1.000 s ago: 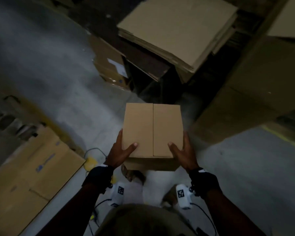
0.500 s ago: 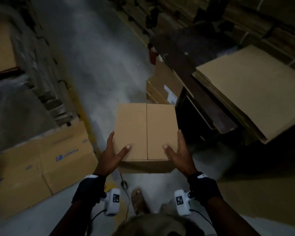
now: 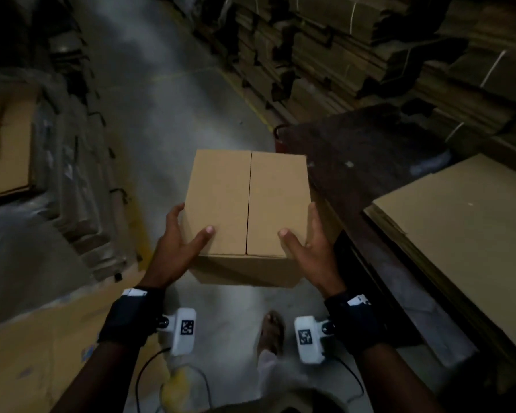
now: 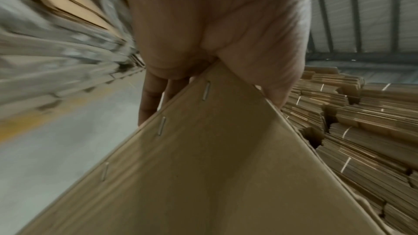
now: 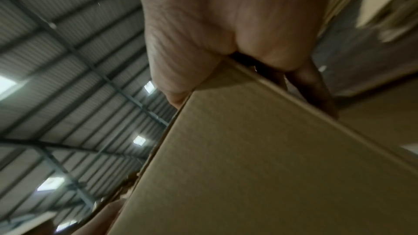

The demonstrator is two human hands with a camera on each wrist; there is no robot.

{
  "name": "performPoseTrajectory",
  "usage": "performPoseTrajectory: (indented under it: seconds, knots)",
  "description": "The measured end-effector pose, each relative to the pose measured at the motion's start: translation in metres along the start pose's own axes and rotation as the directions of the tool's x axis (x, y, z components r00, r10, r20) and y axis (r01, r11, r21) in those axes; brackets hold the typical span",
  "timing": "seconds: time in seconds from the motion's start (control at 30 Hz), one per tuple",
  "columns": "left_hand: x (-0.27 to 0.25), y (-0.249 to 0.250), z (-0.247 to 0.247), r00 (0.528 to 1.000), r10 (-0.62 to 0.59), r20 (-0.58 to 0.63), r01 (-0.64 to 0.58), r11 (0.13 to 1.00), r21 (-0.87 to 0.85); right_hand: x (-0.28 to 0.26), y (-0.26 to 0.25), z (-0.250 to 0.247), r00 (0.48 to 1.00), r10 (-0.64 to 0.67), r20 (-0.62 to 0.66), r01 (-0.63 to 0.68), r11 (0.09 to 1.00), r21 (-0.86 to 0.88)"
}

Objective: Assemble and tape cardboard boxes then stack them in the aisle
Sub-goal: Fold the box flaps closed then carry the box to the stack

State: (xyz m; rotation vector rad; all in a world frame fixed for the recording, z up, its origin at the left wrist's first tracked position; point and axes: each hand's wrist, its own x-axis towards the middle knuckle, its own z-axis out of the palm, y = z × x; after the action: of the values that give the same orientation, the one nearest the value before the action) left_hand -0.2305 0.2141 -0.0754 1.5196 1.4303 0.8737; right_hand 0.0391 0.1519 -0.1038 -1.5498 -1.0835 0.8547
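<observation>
A closed brown cardboard box [image 3: 248, 204] with a centre seam on top hangs at waist height in the middle of the head view. My left hand [image 3: 188, 231] grips its near left corner, thumb on top and fingers down the side. My right hand [image 3: 298, 222] grips the near right corner the same way. In the left wrist view the left hand [image 4: 203, 51] clasps the stapled edge of the box [image 4: 214, 167]. In the right wrist view the right hand [image 5: 226, 38] clasps an edge of the box [image 5: 271, 167].
A dark table [image 3: 370, 162] stands close on the right, with a stack of flat cardboard sheets [image 3: 459, 219] on it. Bundled flat cardboard [image 3: 370, 55] lines the right of the concrete aisle [image 3: 167, 114]. More stacks [image 3: 81, 174] and large boxes [image 3: 42, 338] line the left.
The view has swung left to look down the aisle, so the table and flat sheets now sit at the right. Both hands hold the box as before.
</observation>
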Motion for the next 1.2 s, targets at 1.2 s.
performPoseTrajectory:
  seconds: [1.2]
  knots:
    - [0.617, 0.205, 0.293, 0.544, 0.264, 0.796, -0.187, 0.964, -0.191, 0.459, -0.040, -0.119, 0.596, 0.150, -0.789, -0.334, 0.940, -0.073]
